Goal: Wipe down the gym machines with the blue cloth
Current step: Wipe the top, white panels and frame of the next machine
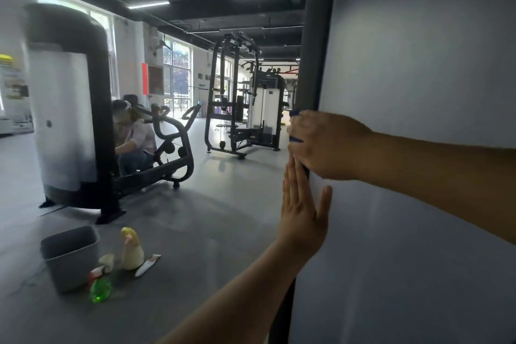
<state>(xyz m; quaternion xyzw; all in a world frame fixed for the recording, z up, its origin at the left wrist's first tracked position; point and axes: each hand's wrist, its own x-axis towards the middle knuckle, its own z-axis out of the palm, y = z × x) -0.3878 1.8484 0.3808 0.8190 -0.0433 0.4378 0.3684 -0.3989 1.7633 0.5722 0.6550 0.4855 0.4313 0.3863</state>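
A gym machine fills the right side: a dark grey upright post beside a large white panel. My right hand is wrapped around the post at mid height, pressing the blue cloth against it; only small blue edges show under the fingers. My left hand lies flat just below, fingers straight and pointing up, palm against the edge where post meets panel. It holds nothing.
On the floor at lower left stand a grey bin, a yellow-topped bottle, a green spray bottle and a small tube. Another person crouches at a black-and-white machine. A cable rack stands farther back.
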